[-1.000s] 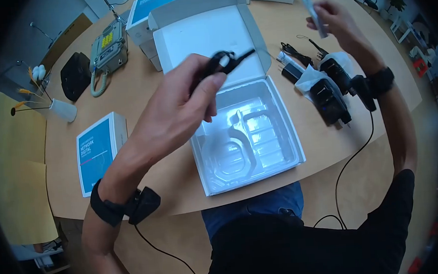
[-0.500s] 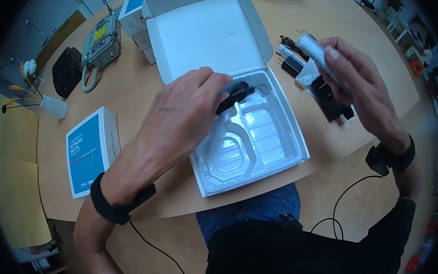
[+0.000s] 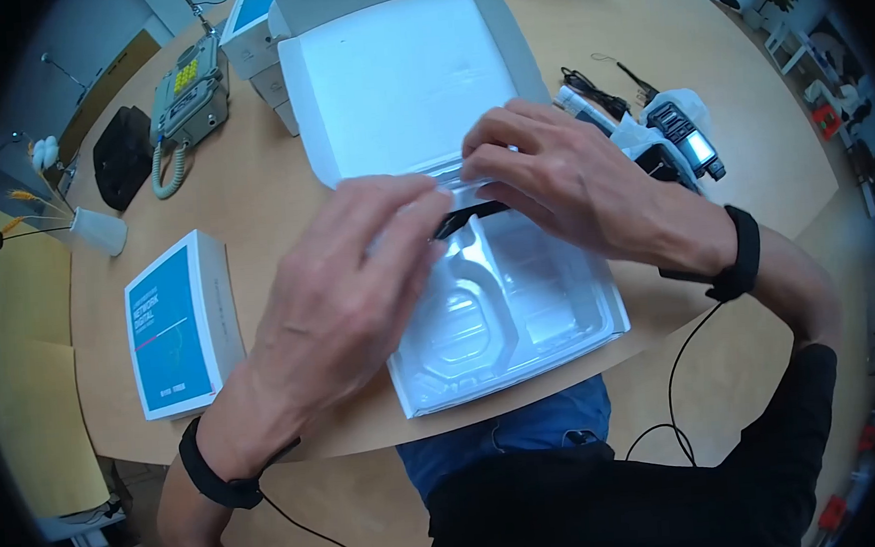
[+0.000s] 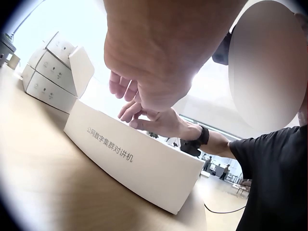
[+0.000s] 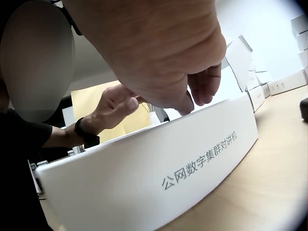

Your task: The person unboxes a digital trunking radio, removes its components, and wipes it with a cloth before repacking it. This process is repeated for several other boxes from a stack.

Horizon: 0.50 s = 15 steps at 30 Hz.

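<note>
An open white box holding a shiny plastic tray stands before me, lid raised. Both hands are over the tray's back part. My left hand, blurred, bends its fingers down beside a small black item that lies across the tray's back. From the other side my right hand reaches down, its bent fingertips behind the box wall in the right wrist view. The hands cover much of that compartment; I cannot tell what the fingers pinch. To the right, a walkie-talkie with a lit screen lies beside white wrapping.
A black cable, an antenna and a white tube-like item lie right of the lid. Left stand a blue-and-white box, a vase, a desk phone and a black pouch. Boxes are stacked behind.
My left hand has lowered the black item into the tray's back part. The right hand, earlier holding a white rolled item at the right, has come in over the tray; that item no longer shows.
</note>
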Available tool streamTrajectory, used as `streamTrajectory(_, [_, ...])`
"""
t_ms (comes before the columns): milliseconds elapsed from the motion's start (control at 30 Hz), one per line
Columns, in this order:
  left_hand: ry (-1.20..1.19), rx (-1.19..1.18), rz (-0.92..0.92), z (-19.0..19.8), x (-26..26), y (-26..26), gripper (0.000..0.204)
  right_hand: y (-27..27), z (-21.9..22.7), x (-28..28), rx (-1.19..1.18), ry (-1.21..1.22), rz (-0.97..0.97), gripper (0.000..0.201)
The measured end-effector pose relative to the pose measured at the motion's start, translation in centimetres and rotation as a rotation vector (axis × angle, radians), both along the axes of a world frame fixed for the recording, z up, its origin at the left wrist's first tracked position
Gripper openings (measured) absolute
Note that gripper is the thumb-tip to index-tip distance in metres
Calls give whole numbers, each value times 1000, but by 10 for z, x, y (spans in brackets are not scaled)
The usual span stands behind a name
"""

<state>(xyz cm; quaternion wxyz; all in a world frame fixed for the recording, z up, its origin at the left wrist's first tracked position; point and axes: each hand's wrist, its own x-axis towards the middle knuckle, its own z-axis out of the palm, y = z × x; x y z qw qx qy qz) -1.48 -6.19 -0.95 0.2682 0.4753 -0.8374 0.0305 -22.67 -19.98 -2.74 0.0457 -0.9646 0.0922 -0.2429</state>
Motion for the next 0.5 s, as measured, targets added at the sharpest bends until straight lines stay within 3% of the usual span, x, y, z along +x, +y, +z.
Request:
streamTrajectory(133, [-138, 97, -54, -21, -13, -18, 37, 0, 18, -47, -31, 36, -238, 12])
streamTrajectory(167, [-127, 82, -72, -21, -14, -20, 37, -6, 29, -60, -60, 68, -329, 12])
streamTrajectory(233, [-14, 366, -6, -20, -15, -23, 34, -32, 38, -87, -34, 136, -500, 10])
streamTrajectory(267, [4, 348, -29, -22, -14, -24, 33, -45, 43, -98, -50, 198, -550, 17])
streamTrajectory(300, [-4, 342, -43, -27, -15, -25, 33, -52, 42, -102, -52, 191, -566, 17])
streamTrajectory(400, [-61, 198, -38, -31, -17, -26, 31, -58, 39, -88, 236, 297, -637, 31])
streamTrajectory(500, [-68, 104, 35, -20, -17, -15, 28, -71, 12, -72, 130, 328, -501, 38])
